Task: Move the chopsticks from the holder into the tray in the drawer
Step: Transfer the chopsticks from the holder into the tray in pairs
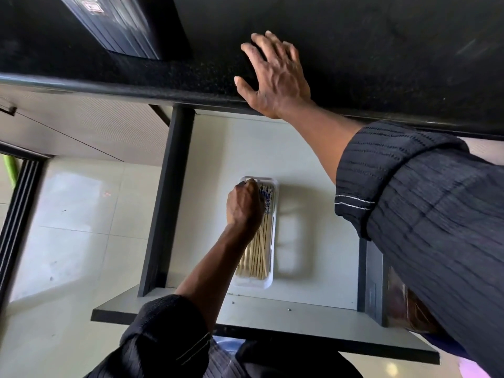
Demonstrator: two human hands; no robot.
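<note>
- Left hand [244, 205] down in the open drawer [313, 165], fingers curled shut over the far, patterned ends of the chopsticks [257, 255]; cannot tell whether gripping them or only pressing and squaring them up.
- Chopsticks lying lengthwise in the clear tray [270, 279], plain tips toward the near end, a few crossed over the rest. Likely why the hand is at that end: aligning the bundle so it sits flat inside the rim.
- Tray sitting on the drawer floor, left of centre, well apart from the drawer's right wall.
- Right hand [275, 75] flat on the dark table [381, 64] above the drawer, fingers spread, holding nothing. Reads as a brace while leaning down to the drawer.
- Holder not identifiable in view; dark ribbed object [117, 23] at far left on the table, purpose unclear.
- Judgement: transfer looks mostly or fully done, tidy-up stage; drawer not yet closed.
- Surface: table is black speckled stone with a rounded front edge; drawer interior pale, smooth, otherwise bare apart from a blurred item at the near right.
- Room: glossy light floor tiles [71, 214] at left with window glare, dark door frame at far left. Dark ribbed sleeves on both arms.
</note>
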